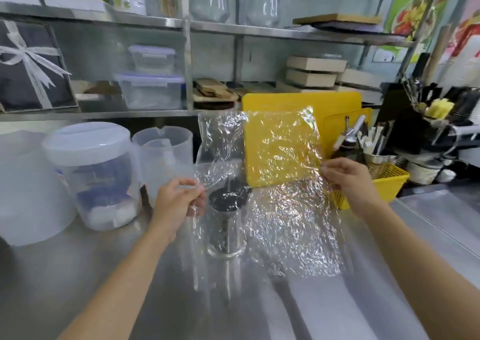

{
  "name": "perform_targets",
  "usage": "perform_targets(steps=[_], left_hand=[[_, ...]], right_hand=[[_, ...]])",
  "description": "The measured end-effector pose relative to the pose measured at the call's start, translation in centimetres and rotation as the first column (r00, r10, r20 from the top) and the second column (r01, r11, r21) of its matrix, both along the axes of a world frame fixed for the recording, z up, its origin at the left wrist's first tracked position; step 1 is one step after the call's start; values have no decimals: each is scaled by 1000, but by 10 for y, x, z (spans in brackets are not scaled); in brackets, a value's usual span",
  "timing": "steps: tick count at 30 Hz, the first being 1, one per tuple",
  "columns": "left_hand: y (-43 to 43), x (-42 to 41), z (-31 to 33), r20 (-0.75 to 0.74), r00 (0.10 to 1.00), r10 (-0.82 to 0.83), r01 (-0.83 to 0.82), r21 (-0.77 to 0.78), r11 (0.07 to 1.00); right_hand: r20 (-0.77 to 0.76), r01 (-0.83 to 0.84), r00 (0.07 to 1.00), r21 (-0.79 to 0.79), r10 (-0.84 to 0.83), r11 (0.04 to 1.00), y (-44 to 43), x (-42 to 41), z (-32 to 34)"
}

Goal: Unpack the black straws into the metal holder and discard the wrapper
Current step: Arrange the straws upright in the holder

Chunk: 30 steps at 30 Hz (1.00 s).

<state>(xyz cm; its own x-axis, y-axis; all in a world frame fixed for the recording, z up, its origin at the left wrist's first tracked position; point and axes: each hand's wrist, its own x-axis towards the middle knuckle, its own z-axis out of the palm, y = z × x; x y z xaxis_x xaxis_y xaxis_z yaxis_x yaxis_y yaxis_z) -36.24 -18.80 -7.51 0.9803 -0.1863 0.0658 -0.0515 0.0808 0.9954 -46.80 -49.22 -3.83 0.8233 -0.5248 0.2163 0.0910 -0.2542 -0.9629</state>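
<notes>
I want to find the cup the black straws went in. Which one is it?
Look at the shiny steel counter, in the middle, between the person's two hands. The metal holder stands there behind the crinkly clear wrapper, just right of the left hand. It is the only shiny steel cup there with black straws at its top; the jugs to its left are cloudy plastic.

Black straws [228, 201] upright in metal holder [226, 246]; crinkled clear wrapper [280, 199] above.
</notes>
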Motion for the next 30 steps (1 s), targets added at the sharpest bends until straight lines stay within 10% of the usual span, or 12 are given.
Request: perform_targets(steps=[19, 30], left_hand=[[-170, -68, -137, -291, 956, -28, 134, 350, 927], [-188, -80, -175, -449, 893, 13, 272, 565, 779]], right_hand=[[-388, 86, 920, 70, -52, 994, -175, -45, -157], [-713, -234, 692, -370, -113, 899, -217, -23, -197]])
